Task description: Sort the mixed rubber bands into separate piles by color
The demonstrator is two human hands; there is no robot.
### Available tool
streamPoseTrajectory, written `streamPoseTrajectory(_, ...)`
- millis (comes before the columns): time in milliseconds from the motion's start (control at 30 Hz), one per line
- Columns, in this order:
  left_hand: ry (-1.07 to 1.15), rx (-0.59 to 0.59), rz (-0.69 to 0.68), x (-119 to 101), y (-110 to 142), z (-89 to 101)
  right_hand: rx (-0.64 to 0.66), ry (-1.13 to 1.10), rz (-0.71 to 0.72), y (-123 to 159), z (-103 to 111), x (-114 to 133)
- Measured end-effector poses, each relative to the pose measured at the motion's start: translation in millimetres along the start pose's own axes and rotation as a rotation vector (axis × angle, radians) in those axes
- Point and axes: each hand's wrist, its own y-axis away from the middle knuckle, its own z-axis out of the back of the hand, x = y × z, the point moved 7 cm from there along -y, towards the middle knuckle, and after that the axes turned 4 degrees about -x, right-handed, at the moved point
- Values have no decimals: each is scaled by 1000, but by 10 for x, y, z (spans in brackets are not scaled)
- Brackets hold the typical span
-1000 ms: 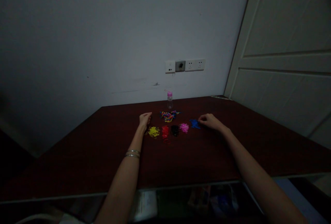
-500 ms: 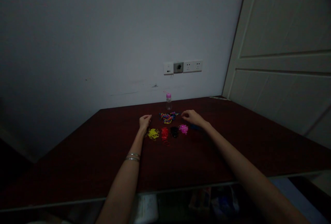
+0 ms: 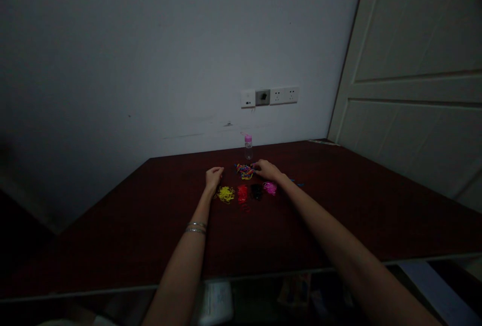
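My right hand (image 3: 266,170) reaches in at the right edge of a mixed multicoloured pile of what look like small rubber bands (image 3: 244,171). Its fingers are bent together at the pile, and what they pinch is too small to tell. Closed, my left hand (image 3: 214,177) rests on the table left of that pile, its contents hidden. Nearer to me lie single-colour heaps in a row: a yellow heap (image 3: 226,194), a red heap (image 3: 243,193), a black heap (image 3: 256,192) and a pink heap (image 3: 270,188). Some blue bands (image 3: 297,183) show beyond my right wrist.
A small clear bottle with a pink cap (image 3: 248,147) stands behind the mixed pile. The dark red table (image 3: 158,225) meets a wall with sockets (image 3: 284,95). A white panelled door (image 3: 410,130) is at the right. Below the front edge, a white box (image 3: 216,302) shows.
My right hand has moved left, from beside the mixed pile onto its right edge, uncovering the blue bands. My left hand has stayed about where it was, and the view has shifted slightly.
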Motion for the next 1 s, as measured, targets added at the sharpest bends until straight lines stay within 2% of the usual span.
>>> streamPoseTrajectory(333,-1,4,-5,-26,33,1,-74,-52,-18,-28,-6,-21)
streamPoseTrajectory(633,-15,18,-20,-25,17,-20,-248,-438,-37,-38,201,-206)
streamPoseTrajectory(767,-35,11,-15,-16,1,-20,-292,-506,-54,-2,282,-228)
streamPoseTrajectory(1000,-35,13,-17,0,-11,-18,-296,-669,-111,136,215,-236)
